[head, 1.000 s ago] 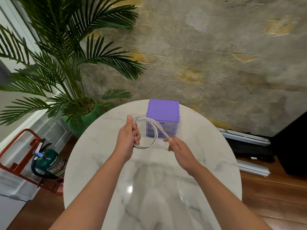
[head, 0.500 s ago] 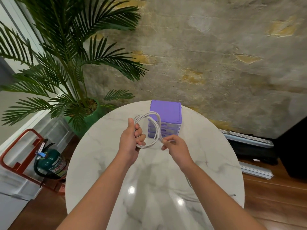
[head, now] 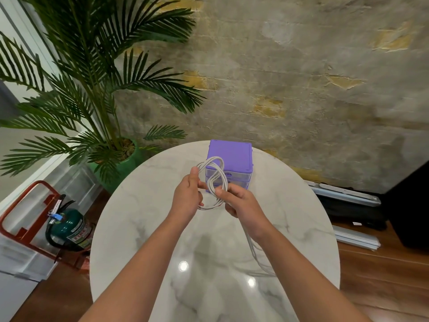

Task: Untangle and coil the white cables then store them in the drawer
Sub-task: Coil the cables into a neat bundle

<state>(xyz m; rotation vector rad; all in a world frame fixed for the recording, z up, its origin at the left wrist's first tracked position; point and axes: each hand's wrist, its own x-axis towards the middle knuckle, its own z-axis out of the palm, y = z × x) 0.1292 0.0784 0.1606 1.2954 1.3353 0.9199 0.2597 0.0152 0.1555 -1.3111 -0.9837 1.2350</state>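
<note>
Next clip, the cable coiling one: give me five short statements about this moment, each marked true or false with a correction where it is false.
1. Both hands hold the looped white cable. True: the left hand and the right hand each grip it.
2. The small purple plastic drawer unit has a drawer pulled out. False: all its drawers look closed.
3. The cable coil lies flat on the round white marble table. False: it is held above the table.
4. A stretch of cable trails down past the right wrist. True.
5. The drawer unit stands at the table's near edge. False: it stands at the far edge, by the wall.
</note>
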